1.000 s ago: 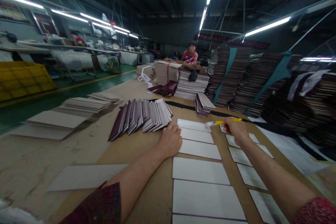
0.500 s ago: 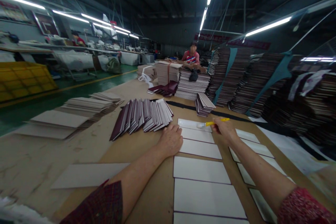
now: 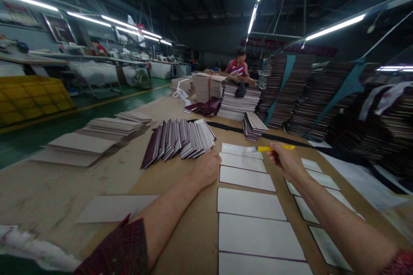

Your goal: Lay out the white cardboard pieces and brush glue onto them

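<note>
My right hand (image 3: 285,160) is closed round the yellow handle of a brush (image 3: 277,148). The brush's pale bristles lie on the farthest white panel (image 3: 234,149) of a column of white rectangular panels with dark edges. My left hand (image 3: 209,165) rests at the left edge of that column, its fingers bent and mostly hidden, so what they hold does not show. Nearer panels (image 3: 251,204) lie flat below it. Left of the column leans a fanned row of maroon-and-white boards (image 3: 177,139). A second column of panels (image 3: 325,180) lies partly behind my right forearm.
Grey boards (image 3: 84,142) lie at the left. Beyond the black strip (image 3: 226,126) stand a small pile (image 3: 253,126) and tall stacks (image 3: 284,90). A person (image 3: 238,66) is behind the stacks. A yellow crate (image 3: 32,99) stands at far left.
The brush has moved right and slightly up along the far panel, its handle now more level. My left hand's fingers are drawn in. The view has shifted slightly, and the person's head has turned.
</note>
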A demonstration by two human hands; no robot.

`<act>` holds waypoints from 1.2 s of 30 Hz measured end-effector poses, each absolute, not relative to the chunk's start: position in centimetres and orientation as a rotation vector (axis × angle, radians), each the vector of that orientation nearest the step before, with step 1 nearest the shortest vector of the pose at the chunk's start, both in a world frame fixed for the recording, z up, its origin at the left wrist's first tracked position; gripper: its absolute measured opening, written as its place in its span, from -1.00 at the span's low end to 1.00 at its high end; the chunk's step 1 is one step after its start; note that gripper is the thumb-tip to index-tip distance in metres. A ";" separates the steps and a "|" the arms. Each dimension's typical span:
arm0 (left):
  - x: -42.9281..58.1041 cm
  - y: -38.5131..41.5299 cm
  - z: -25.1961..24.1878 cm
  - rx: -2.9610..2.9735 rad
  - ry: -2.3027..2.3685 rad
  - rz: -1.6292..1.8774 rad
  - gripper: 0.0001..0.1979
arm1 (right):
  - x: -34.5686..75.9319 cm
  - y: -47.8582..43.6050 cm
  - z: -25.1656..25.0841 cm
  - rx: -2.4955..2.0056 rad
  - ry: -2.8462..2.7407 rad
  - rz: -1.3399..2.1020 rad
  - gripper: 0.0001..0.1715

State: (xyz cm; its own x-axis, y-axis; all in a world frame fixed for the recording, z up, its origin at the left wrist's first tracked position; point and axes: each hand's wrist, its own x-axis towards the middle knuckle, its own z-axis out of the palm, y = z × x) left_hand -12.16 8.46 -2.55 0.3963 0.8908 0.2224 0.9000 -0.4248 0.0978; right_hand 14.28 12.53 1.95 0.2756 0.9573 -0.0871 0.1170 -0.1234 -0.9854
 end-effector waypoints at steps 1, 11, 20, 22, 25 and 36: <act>-12.3 8.4 -2.4 -2.608 -1.655 -0.369 -0.76 | 13.4 12.3 1.9 -1.486 -1.054 1.044 -0.80; -12.6 8.3 -2.2 -2.616 -1.656 -0.386 -0.69 | 7.7 11.6 0.6 -1.444 -1.122 1.194 -0.76; -12.7 8.5 -2.6 -2.604 -1.666 -0.420 -0.70 | 7.5 11.9 0.1 -1.549 -1.210 1.157 -0.76; -12.7 8.5 -2.6 -2.600 -1.668 -0.422 -0.70 | 8.3 12.1 0.2 -1.581 -1.222 1.123 -0.77; -12.6 8.4 -2.4 -2.594 -1.675 -0.430 -0.69 | 10.0 12.3 0.3 -1.631 -1.225 1.071 -0.76; -12.3 7.8 -1.7 -2.577 -1.667 -0.393 -0.73 | 16.8 11.6 0.6 -1.756 -1.174 0.927 -0.77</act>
